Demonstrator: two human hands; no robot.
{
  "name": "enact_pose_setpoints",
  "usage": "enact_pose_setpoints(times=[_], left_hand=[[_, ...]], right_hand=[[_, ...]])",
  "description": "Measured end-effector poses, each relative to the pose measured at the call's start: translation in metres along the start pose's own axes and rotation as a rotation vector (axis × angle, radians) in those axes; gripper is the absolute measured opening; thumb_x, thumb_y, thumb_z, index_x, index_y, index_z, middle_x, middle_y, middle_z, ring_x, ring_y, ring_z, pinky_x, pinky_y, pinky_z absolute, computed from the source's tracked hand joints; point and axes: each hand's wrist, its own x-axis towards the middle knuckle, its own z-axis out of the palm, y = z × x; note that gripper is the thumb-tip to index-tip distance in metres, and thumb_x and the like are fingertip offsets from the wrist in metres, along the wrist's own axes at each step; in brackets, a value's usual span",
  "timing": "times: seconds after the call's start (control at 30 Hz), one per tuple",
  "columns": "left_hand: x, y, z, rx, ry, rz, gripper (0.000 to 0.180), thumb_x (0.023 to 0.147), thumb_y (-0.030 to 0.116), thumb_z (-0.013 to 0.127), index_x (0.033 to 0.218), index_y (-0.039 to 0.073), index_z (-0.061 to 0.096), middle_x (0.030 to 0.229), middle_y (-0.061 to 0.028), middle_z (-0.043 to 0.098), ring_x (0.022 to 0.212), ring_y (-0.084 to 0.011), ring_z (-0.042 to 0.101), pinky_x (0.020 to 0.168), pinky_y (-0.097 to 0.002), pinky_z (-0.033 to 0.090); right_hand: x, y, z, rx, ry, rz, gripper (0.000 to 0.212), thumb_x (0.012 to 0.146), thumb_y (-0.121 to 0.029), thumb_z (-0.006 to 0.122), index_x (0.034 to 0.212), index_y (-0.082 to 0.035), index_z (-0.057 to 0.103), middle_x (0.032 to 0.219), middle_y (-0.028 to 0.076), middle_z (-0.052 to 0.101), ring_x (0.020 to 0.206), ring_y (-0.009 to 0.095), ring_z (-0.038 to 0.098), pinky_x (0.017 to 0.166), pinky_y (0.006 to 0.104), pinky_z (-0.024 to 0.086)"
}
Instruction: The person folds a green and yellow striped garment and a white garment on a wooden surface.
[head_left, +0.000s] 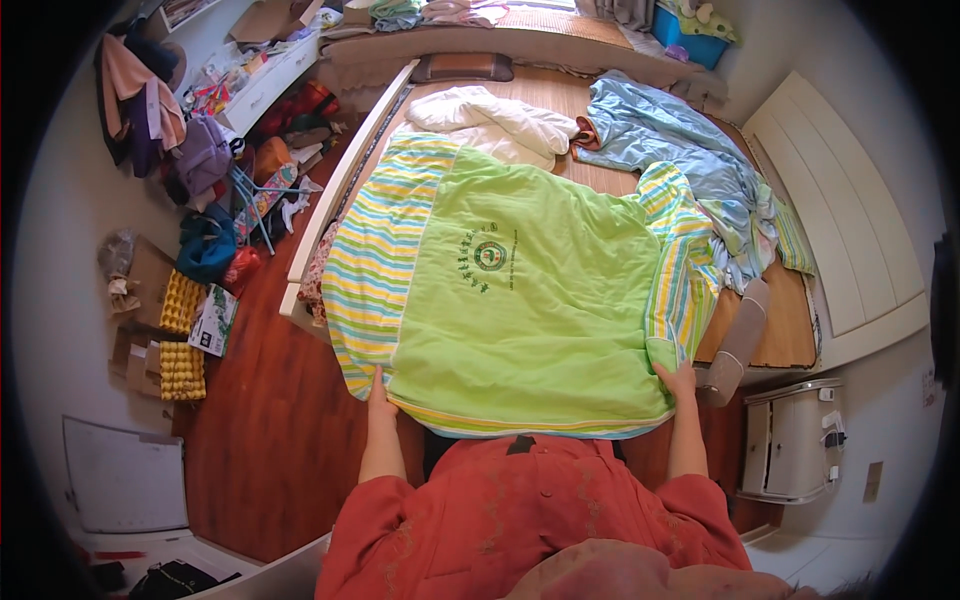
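A light green quilt [530, 320] with striped borders and a small printed emblem lies spread over the near part of the bed. My left hand [380, 393] is closed on its near edge, beside the left striped band, with the thumb on top and the fingers hidden beneath the cloth. At the near right corner my right hand [677, 380] grips the same quilt, its fingers partly covered by fabric. The near edge hangs between my two hands, close to my body. On the right side the striped border is bunched up and folded over.
Beyond the quilt lie a white bedding piece [500, 118] and a crumpled blue cover [650, 130]. A rolled, tied bundle [738, 345] rests at the bed's right edge. The headboard [835, 200] and a bedside cabinet [792, 440] stand right; bags and cartons [182, 370] crowd the left floor.
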Motion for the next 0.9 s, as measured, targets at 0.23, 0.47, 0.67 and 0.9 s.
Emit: enact_pose_setpoints(times=[0.23, 0.47, 0.67, 0.9], left_hand=[[-0.017, 0.058, 0.054, 0.041, -0.014, 0.136, 0.041, 0.089, 0.017, 0.060, 0.126, 0.005, 0.049, 0.117, -0.0120, 0.059, 0.102, -0.0289, 0.060, 0.084, -0.0448, 0.052], [-0.166, 0.112, 0.175, 0.096, -0.137, 0.829, 0.039, 0.094, 0.013, 0.053, 0.129, 0.000, 0.044, 0.123, -0.0098, 0.054, 0.105, -0.0220, 0.057, 0.089, -0.0360, 0.047], [-0.231, 0.145, 0.157, 0.394, 0.027, 1.477, 0.043, 0.096, 0.019, 0.052, 0.130, -0.004, 0.041, 0.130, -0.0131, 0.049, 0.110, -0.0195, 0.051, 0.092, -0.0334, 0.043], [-0.177, 0.129, 0.141, 0.010, -0.154, 0.863, 0.043, 0.095, 0.015, 0.049, 0.133, -0.003, 0.039, 0.134, -0.0121, 0.046, 0.114, -0.0223, 0.052, 0.093, -0.0360, 0.045]], right_hand=[[-0.017, -0.038, 0.032, -0.037, -0.039, 0.108, 0.038, 0.077, -0.015, 0.057, 0.112, -0.002, 0.052, 0.104, 0.025, 0.062, 0.099, 0.041, 0.060, 0.084, 0.0488, 0.048], [0.000, 0.028, 0.007, 0.173, 0.191, 0.238, 0.027, 0.074, -0.011, 0.054, 0.096, 0.002, 0.061, 0.099, 0.026, 0.063, 0.094, 0.043, 0.060, 0.081, 0.0477, 0.048], [-0.033, 0.083, 0.012, 0.682, 0.263, 0.441, 0.033, 0.073, -0.007, 0.052, 0.100, 0.010, 0.062, 0.095, 0.021, 0.066, 0.082, 0.031, 0.065, 0.075, 0.0405, 0.050], [-0.006, 0.111, 0.059, 1.530, 0.049, 0.740, 0.030, 0.071, -0.001, 0.049, 0.098, 0.008, 0.057, 0.099, 0.022, 0.057, 0.091, 0.040, 0.058, 0.080, 0.0506, 0.050]])
